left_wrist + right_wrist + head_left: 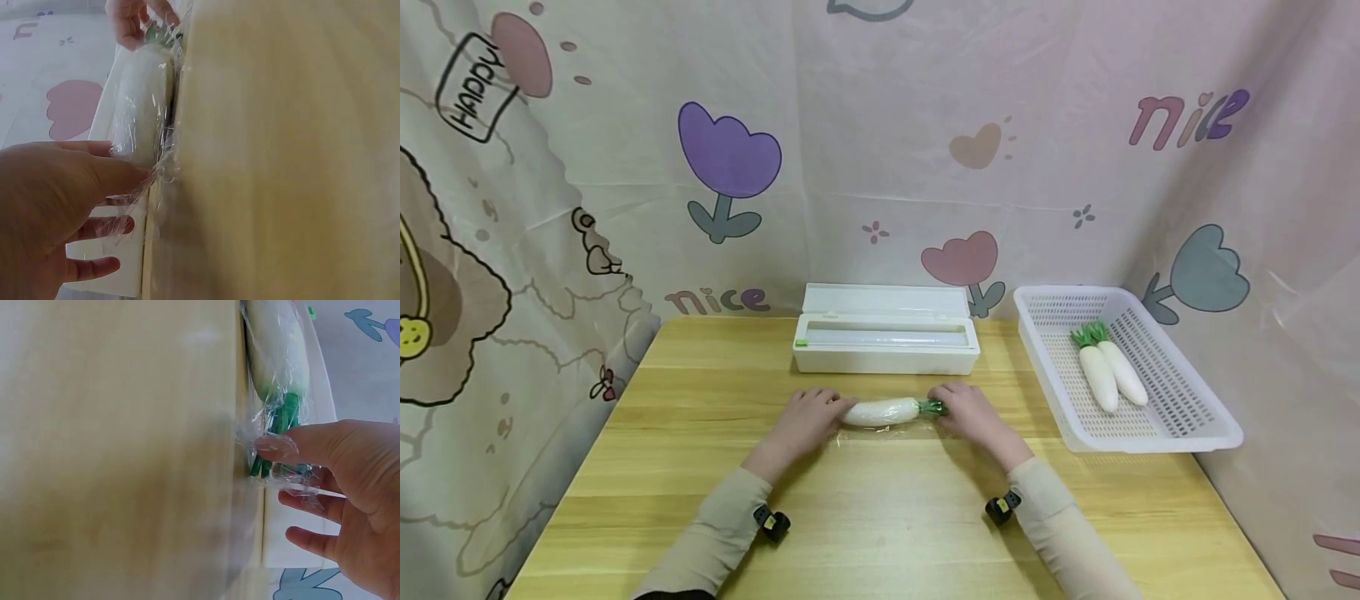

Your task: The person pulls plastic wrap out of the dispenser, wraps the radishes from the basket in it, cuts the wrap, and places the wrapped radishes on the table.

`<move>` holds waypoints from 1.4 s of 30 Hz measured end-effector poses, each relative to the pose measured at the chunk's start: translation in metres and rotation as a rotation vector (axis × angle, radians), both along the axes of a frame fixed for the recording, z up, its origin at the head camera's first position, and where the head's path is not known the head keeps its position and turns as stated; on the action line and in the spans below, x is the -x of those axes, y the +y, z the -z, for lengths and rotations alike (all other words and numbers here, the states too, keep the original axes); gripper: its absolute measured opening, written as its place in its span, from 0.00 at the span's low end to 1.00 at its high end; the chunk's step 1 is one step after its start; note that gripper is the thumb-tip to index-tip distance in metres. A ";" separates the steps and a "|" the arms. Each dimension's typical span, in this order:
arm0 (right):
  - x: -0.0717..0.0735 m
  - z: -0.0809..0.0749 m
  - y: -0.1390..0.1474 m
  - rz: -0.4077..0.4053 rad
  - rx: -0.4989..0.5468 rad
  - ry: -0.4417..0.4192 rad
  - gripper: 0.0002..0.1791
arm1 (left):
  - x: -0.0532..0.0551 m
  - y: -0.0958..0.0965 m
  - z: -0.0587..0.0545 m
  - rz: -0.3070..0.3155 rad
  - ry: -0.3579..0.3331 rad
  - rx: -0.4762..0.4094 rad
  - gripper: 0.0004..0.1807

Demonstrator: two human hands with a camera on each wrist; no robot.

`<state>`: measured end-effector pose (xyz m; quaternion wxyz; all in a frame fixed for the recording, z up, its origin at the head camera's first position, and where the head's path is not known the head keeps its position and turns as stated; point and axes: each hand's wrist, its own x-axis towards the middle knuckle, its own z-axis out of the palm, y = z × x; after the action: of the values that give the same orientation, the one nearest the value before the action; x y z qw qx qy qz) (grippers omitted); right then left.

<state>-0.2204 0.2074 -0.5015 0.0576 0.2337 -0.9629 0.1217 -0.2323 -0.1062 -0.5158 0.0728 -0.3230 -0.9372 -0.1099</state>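
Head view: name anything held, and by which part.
A film-wrapped white radish: left hand at its white end, right hand at its green leaves.

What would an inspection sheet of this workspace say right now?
Surface: light-yellow wood-grain tabletop.
Job's things: long white radish with green leaves, wrapped in clear plastic film; behind it, white rectangular box, lid raised; at right, white perforated plastic basket holding two more white radishes.
Clutter: nothing seen.
Grippers: bare left hand pinches film at the radish's leafless end; bare right hand pinches film at the leaves.
Cables: nothing seen.
Surroundings: pale, cartoon-printed backdrop.
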 end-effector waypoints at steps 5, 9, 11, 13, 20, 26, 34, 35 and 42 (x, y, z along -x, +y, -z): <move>0.004 0.000 0.001 -0.022 -0.009 -0.050 0.23 | 0.005 -0.001 -0.004 -0.004 -0.063 0.022 0.24; 0.006 0.000 0.003 -0.039 0.068 -0.141 0.22 | 0.008 -0.002 -0.005 -0.018 -0.115 0.038 0.27; 0.006 0.001 0.005 -0.045 0.133 -0.190 0.22 | 0.009 -0.004 -0.004 -0.021 -0.130 0.023 0.26; 0.006 0.002 0.007 -0.046 0.218 -0.246 0.22 | 0.010 -0.005 -0.002 -0.024 -0.145 -0.009 0.22; 0.000 0.000 0.021 0.045 0.709 -0.542 0.23 | 0.013 -0.007 0.000 -0.091 -0.269 -0.304 0.09; -0.004 -0.005 0.020 0.240 0.977 -0.631 0.24 | 0.012 -0.006 -0.011 -0.183 -0.371 -0.520 0.10; -0.011 -0.003 0.013 0.291 1.020 -0.615 0.21 | 0.010 -0.005 -0.010 -0.213 -0.428 -0.633 0.13; -0.012 -0.002 0.013 0.293 1.030 -0.601 0.22 | 0.010 -0.005 -0.010 -0.212 -0.426 -0.646 0.13; -0.015 0.004 0.010 0.378 0.839 -0.381 0.24 | -0.001 -0.001 -0.007 -0.147 -0.334 -0.631 0.09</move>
<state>-0.2054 0.2170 -0.5054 -0.0092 -0.0146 -0.8498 0.5267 -0.2317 -0.1076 -0.5087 0.0228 -0.1939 -0.8768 -0.4394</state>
